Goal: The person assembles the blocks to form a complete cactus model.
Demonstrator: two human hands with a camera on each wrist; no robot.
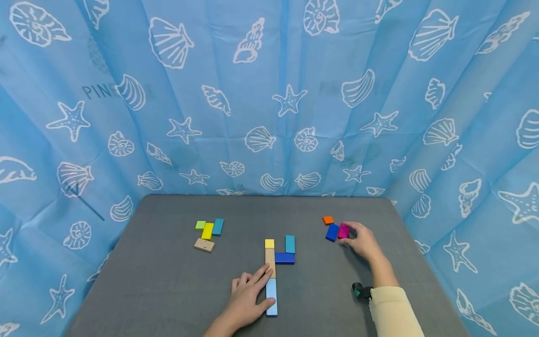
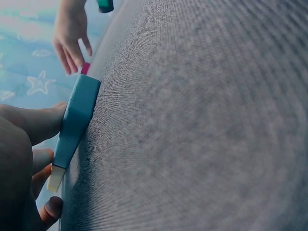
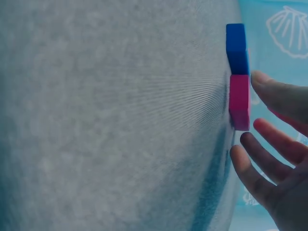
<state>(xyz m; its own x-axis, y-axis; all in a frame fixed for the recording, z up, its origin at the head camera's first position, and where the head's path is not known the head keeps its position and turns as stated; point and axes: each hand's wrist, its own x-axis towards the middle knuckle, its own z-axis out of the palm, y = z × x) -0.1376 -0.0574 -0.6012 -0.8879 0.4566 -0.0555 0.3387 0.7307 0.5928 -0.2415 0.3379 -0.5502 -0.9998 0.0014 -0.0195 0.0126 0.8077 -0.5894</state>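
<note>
My left hand [image 1: 248, 299] rests beside a column of blocks, fingertips on the tan block [image 1: 270, 257] and thumb on the light blue block [image 1: 272, 290]. A yellow square block [image 1: 269, 243] tops this column. Right of the tan block lie a dark blue block [image 1: 285, 258] and an upright teal block [image 1: 290, 244]. At the right, my right hand [image 1: 363, 241] is at a magenta block [image 1: 343, 230], thumb and forefinger spread around its ends. In the right wrist view the fingertips hover close over the magenta block [image 3: 239, 101], which touches a blue block [image 3: 237, 45].
An orange block [image 1: 328, 220] lies behind the blue block. A left cluster has a green block [image 1: 200, 225], yellow block [image 1: 207, 230], teal block [image 1: 217, 227] and tan block [image 1: 204, 245]. A shell-patterned blue curtain [image 1: 269, 140] hangs behind the grey table [image 1: 147, 281].
</note>
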